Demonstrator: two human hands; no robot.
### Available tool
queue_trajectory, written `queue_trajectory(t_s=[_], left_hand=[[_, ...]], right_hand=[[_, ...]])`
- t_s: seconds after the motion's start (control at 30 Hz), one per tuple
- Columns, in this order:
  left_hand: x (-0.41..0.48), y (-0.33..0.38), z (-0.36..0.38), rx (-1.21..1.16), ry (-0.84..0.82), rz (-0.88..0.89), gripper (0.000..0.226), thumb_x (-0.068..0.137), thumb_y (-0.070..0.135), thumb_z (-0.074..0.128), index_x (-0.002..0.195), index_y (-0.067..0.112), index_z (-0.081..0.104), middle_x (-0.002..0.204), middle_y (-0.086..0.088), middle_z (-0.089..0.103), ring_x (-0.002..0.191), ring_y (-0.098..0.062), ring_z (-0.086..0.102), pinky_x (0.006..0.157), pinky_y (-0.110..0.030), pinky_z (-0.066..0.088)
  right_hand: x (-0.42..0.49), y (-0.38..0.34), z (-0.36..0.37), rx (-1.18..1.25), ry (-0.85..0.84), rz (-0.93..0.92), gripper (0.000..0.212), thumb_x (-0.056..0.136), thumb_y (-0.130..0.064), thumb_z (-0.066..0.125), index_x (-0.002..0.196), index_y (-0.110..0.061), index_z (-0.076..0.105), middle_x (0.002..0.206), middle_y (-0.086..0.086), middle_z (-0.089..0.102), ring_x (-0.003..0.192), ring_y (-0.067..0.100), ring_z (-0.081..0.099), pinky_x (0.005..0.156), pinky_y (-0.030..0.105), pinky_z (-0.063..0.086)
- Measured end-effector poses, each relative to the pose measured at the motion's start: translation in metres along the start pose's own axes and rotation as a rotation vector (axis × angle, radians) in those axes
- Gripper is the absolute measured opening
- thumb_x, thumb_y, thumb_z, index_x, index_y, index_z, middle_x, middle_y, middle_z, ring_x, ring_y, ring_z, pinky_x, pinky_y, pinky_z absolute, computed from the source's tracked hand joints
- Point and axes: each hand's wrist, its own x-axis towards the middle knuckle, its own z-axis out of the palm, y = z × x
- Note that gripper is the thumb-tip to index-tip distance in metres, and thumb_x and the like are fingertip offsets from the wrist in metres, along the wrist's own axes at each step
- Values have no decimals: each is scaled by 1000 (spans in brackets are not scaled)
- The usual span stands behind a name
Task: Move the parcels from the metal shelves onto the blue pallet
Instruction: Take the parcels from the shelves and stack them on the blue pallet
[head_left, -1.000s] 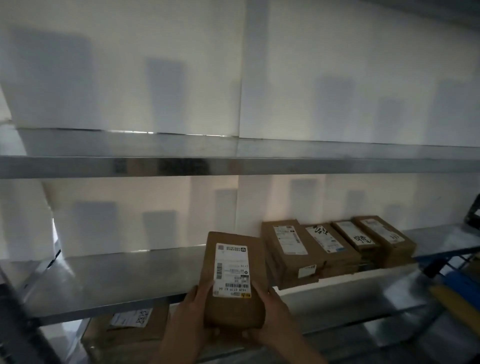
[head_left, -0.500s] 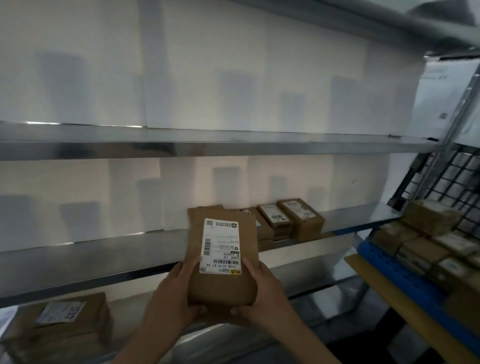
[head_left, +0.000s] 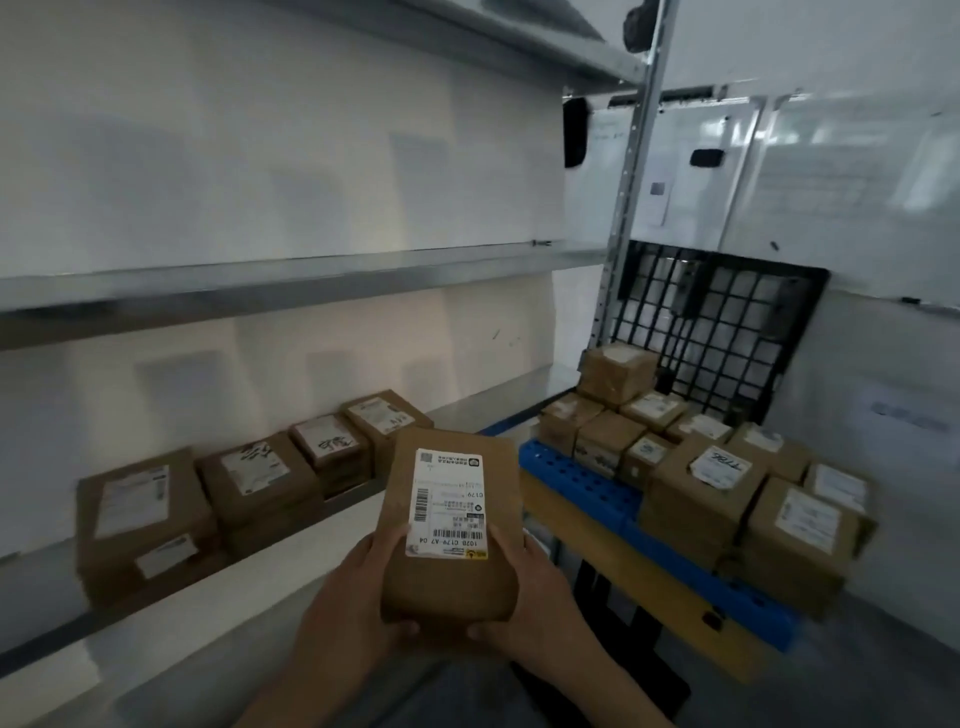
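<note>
White wall panels (head_left: 260, 156) back the metal shelves (head_left: 291, 283). Near centre, the fingers (head_left: 397, 631) of the left hand (head_left: 353, 608) and the right hand (head_left: 543, 597) are clamped on the lower end of a labelled brown parcel (head_left: 447, 587), held in the air. Left of it, four shelf parcels (head_left: 260, 483) sit in a row. Right of it, stacked parcels (head_left: 701, 488) crowd the blue pallet (head_left: 576, 483), before a leaning black grid (head_left: 727, 322).

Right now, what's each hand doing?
Left hand: grips the parcel from its left side.
Right hand: grips the same parcel from its right side.
</note>
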Motion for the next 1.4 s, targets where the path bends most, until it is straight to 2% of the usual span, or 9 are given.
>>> queue_trajectory(t_s=[0.27,0.37,0.5,0.7,0.87,1.03,1.17,1.3,1.4], left_hand=[[124,75,50,-96,-131,246,95,69,32,78,144,33,19,147,6,34,133,-14,36,111,-33,32],[172,102,67,-173,-224,339,91,70,31,79,143,26,23,144,5,37,130,-10,38,111,-30,31],[235,133,94,-200,-282,458,89,70,27,79,140,34,25,139,9,42,124,-9,45,105,-34,42],[316,182,144,-208,-347,514,90,68,22,79,139,33,26,141,6,41,130,-14,39,107,-39,40],[389,222,181,-178,-310,581,86,63,20,80,135,31,33,137,5,46,124,-15,44,101,-35,44],[466,252,213,-169,-344,574,89,62,22,82,134,36,32,138,8,46,114,-2,39,88,-15,32],[514,263,243,-162,-381,542,93,64,20,81,139,32,27,143,4,40,122,-4,34,95,-18,31],[555,271,268,-114,-403,526,91,67,19,80,140,27,26,146,-1,33,134,-18,32,112,-35,32],[588,277,281,-73,-406,550,92,70,19,78,143,27,23,147,-3,28,136,-20,29,111,-35,29]], right_hand=[[40,73,-85,-60,132,238,102,71,-35,75,145,-31,5,149,-4,16,133,19,27,109,32,29],[58,95,-114,-50,204,308,102,71,-33,76,145,-31,7,150,-2,16,135,22,26,111,35,31],[80,126,-145,-58,298,400,101,71,-33,75,145,-30,6,149,-1,19,133,21,29,109,33,32],[118,187,-192,-88,407,480,99,70,-34,75,145,-28,10,147,-1,24,128,18,35,105,30,35],[165,248,-233,-102,471,480,99,67,-36,76,144,-28,14,145,0,30,125,19,38,95,25,38],[221,299,-278,-103,459,456,93,67,-35,76,141,-25,21,141,3,36,121,19,43,92,25,41],[259,337,-299,-61,425,470,92,69,-29,76,142,-24,20,143,4,32,123,21,42,93,25,41],[291,364,-312,-66,408,533,94,70,-33,75,144,-24,17,146,5,27,126,22,38,95,24,37],[315,381,-320,-45,434,541,91,70,-30,76,142,-21,21,143,6,33,124,19,39,89,19,36]])
